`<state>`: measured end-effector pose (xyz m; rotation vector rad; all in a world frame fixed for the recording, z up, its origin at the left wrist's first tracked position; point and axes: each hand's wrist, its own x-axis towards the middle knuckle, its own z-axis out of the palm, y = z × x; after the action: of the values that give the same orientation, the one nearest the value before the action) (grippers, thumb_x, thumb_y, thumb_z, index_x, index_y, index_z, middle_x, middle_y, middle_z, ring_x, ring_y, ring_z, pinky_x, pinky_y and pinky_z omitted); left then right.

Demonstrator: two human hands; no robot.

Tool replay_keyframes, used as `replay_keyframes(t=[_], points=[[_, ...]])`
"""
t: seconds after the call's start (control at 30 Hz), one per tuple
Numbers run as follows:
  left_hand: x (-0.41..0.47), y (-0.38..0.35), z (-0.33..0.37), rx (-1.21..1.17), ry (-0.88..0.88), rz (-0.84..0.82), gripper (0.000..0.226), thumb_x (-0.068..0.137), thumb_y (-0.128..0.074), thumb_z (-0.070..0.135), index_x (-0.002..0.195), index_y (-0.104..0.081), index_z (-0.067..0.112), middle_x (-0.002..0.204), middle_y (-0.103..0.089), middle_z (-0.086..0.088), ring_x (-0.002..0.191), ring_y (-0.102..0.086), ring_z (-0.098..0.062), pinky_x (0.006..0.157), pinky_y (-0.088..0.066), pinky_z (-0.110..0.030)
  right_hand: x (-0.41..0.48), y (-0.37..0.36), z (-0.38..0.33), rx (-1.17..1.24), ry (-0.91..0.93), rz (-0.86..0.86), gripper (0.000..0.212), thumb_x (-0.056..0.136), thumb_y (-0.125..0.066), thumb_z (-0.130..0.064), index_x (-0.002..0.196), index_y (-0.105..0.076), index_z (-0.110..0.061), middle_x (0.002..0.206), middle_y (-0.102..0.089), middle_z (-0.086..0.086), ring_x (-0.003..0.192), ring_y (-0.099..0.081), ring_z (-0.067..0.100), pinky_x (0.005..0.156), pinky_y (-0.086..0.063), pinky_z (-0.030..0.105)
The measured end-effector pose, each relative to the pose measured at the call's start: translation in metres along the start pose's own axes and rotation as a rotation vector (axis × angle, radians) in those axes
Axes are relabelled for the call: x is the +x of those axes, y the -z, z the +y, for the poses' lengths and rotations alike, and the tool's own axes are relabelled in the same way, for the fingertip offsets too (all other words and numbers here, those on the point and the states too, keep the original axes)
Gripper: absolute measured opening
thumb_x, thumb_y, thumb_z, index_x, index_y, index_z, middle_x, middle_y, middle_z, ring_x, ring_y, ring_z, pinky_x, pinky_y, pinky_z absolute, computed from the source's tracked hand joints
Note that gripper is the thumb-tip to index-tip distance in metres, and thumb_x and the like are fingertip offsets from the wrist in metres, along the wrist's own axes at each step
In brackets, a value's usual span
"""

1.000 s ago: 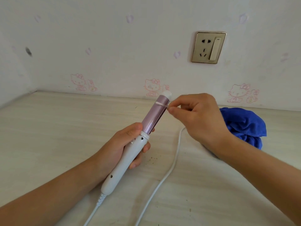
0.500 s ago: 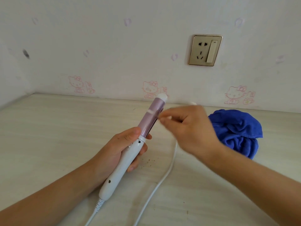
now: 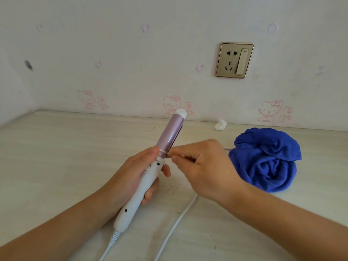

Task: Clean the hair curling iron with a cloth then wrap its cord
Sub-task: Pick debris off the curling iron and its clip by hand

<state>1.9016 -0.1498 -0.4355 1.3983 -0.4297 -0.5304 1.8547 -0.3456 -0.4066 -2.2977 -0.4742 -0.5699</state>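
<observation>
While the left hand (image 3: 131, 176) wrapped its fingers round the white handle (image 3: 139, 191), thumb up by the collar, it held the curling iron (image 3: 169, 136) off the bench (image 3: 56, 157), tip angled up toward the wall. The right hand (image 3: 205, 170) pinched a thin white swab (image 3: 163, 152) between thumb and forefinger, other fingers curled. The swab lay across the foot of the pink barrel (image 3: 170, 137); it was blurred, so the exact contact was unclear.

Handling, my read:
- Iron looked light and rigid, fine in one hand.
- Barrel was glossy, probably slippery. Hold by the handle, not the barrel.
- Cord (image 3: 175, 221) was limp and trailed from the strain relief over the bench. It would need guiding when coiled, with no sharp bend at the relief.
- Cloth (image 3: 267, 159) was soft and bunched, lying on the bench just right of the right hand, untouched. It would need to be grabbed as a wad.

Versus a second ago:
- Right hand and swab had moved down the barrel, from near the tip to the collar.
- Left-hand grip was unchanged.
- Small white wad (image 3: 220, 124) by the wall was now uncovered.
- Cloth and cord were in the same places.

Dark specks (image 3: 169, 189) lay on the bench under the hands. Wall socket (image 3: 234, 60) had nothing plugged in.
</observation>
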Motion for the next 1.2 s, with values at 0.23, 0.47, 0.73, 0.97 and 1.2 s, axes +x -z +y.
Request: replay_keyframes(t=[0.23,0.47,0.73,0.97,1.2], points=[[-0.001,0.004,-0.001,-0.153,0.070,-0.101,0.051,0.101,-0.046,0.049,0.128,-0.070,0.013,0.091,-0.065,-0.016,0.039,-0.050,-0.018,0.037,-0.044,-0.023,0.024,0.028,0.022,0.061,-0.125,0.199,0.010,0.092,-0.068,-0.009,0.094,-0.077,-0.012,0.062,-0.066,0.012,0.055,-0.053,0.032,0.050,-0.041,0.036],[-0.006,0.001,0.002,-0.082,-0.014,-0.051,0.050,0.094,-0.057,0.047,0.121,-0.066,0.006,0.087,-0.064,-0.015,0.042,-0.046,-0.017,0.039,-0.040,-0.023,0.017,0.020,0.013,0.005,-0.080,0.104,0.015,0.091,-0.065,-0.017,0.091,-0.079,-0.012,0.061,-0.063,0.006,0.046,-0.045,0.014,0.050,-0.037,0.028],[-0.004,0.004,0.001,-0.006,-0.063,-0.004,0.054,0.085,-0.066,0.055,0.108,-0.066,0.006,0.086,-0.063,-0.018,0.039,-0.048,-0.020,0.039,-0.040,-0.021,-0.009,-0.002,-0.003,-0.028,0.030,-0.024,0.021,0.092,-0.058,-0.022,0.087,-0.078,-0.019,0.051,-0.044,0.001,0.047,-0.039,0.017,0.048,-0.035,0.028],[-0.003,0.002,0.000,0.041,-0.053,-0.022,0.045,0.085,-0.069,0.053,0.116,-0.072,0.021,0.088,-0.068,-0.010,0.044,-0.051,-0.017,0.041,-0.043,-0.023,0.027,0.037,0.032,0.040,-0.185,0.226,0.013,0.093,-0.067,-0.010,0.089,-0.078,-0.006,0.066,-0.067,0.021,0.055,-0.053,0.036,0.054,-0.047,0.042],[-0.002,0.002,0.002,0.012,-0.047,0.002,0.043,0.081,-0.073,0.046,0.118,-0.072,0.023,0.087,-0.067,-0.012,0.044,-0.050,-0.019,0.042,-0.041,-0.023,0.008,0.011,0.010,-0.053,-0.031,0.025,0.019,0.091,-0.060,-0.021,0.089,-0.076,-0.010,0.058,-0.051,0.008,0.049,-0.037,0.019,0.047,-0.033,0.029]])
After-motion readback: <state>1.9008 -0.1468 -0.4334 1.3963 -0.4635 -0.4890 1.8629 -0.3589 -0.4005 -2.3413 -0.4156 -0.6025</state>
